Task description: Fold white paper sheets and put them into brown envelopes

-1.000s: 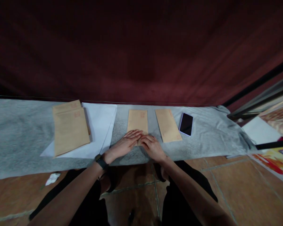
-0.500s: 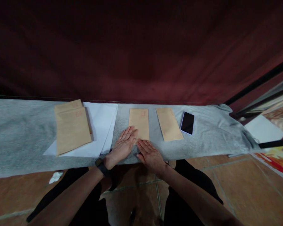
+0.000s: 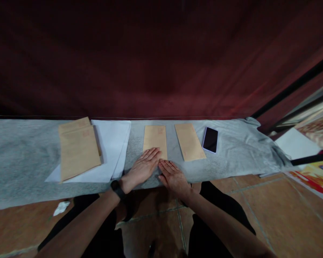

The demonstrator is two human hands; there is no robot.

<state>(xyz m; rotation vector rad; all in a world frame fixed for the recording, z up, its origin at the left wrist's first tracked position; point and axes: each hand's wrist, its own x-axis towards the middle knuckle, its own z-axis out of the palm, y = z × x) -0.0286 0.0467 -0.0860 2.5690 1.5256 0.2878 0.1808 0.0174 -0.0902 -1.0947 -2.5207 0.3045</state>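
A brown paper envelope (image 3: 155,137) with small red print in its top right corner lies flat in front of me. Across its lower part rests my left hand (image 3: 145,165), fingers stretched out and flat, a dark watch on the wrist. My right hand (image 3: 173,177) lies flat too, its fingertips at the envelope's lower right edge. Both hands cover the envelope's bottom end. Neither hand grips anything. To the right, a second brown envelope (image 3: 190,142) lies slightly tilted, apart from my hands.
Left of me, larger brown envelopes (image 3: 79,154) overlap on white paper sheets (image 3: 110,148). A phone (image 3: 210,140) lies at the right on the grey cloth (image 3: 239,150) covering the narrow surface. A dark red curtain (image 3: 150,71) hangs behind. Tiled floor (image 3: 156,236) shows below.
My left hand has slid slightly right along the envelope's lower part, its fingertips now nearer the right edge. My right hand stays nearly in place. The whole view has shifted a little.
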